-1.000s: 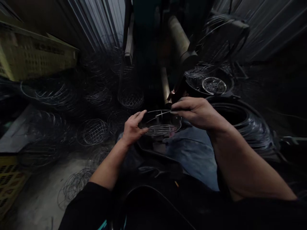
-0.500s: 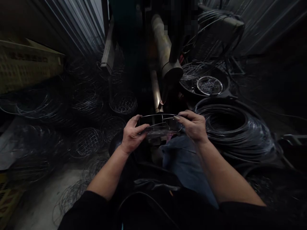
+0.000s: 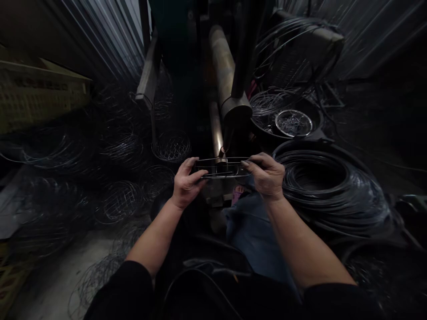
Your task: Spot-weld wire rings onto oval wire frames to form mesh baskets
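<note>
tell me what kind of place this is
Probably a small metal workshop making wire baskets. Both hands, left hand and right hand, hold a wire frame at a machine. Finished wire baskets pile up on the left, a big wire coil lies on the right.

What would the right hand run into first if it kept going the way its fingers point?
The right hand points left along the wire frame it grips; past the frame, the left hand on the far end looks first in line, though depth is unclear.
</note>
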Action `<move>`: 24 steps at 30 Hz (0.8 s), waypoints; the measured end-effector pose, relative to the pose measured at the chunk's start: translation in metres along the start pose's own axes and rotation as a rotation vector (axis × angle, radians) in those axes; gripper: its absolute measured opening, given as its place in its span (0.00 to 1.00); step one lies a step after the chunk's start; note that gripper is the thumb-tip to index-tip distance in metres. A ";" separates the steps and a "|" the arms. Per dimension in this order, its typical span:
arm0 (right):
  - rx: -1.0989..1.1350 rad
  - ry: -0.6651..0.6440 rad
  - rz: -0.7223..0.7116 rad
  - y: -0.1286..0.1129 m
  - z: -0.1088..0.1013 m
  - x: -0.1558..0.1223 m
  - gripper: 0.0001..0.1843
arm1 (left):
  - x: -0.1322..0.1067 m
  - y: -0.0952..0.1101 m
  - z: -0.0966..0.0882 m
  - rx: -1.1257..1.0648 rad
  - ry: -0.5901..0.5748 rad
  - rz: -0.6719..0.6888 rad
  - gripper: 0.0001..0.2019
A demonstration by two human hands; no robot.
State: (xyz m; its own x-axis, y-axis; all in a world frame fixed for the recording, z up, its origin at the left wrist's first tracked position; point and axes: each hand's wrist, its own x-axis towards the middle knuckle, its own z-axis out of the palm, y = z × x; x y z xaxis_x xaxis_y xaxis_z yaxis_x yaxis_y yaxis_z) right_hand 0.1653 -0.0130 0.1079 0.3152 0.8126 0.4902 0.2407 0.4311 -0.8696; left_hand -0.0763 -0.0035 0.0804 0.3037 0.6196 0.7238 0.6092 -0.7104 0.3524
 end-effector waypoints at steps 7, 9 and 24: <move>0.041 -0.013 -0.072 0.007 0.002 0.012 0.08 | 0.004 -0.013 0.011 -0.016 0.043 0.018 0.09; 0.037 -0.030 -0.083 0.006 0.003 0.016 0.08 | 0.005 -0.016 0.013 -0.017 0.062 0.030 0.10; -0.035 -0.033 -0.065 0.012 0.007 0.031 0.10 | 0.014 -0.023 0.020 -0.069 0.026 -0.071 0.09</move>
State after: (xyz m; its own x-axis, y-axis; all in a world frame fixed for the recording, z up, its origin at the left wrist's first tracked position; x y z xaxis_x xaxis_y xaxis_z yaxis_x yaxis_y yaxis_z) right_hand 0.1718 0.0199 0.1121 0.2677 0.7958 0.5432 0.2916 0.4704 -0.8329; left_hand -0.0716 0.0281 0.0705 0.2418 0.6610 0.7103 0.5766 -0.6867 0.4427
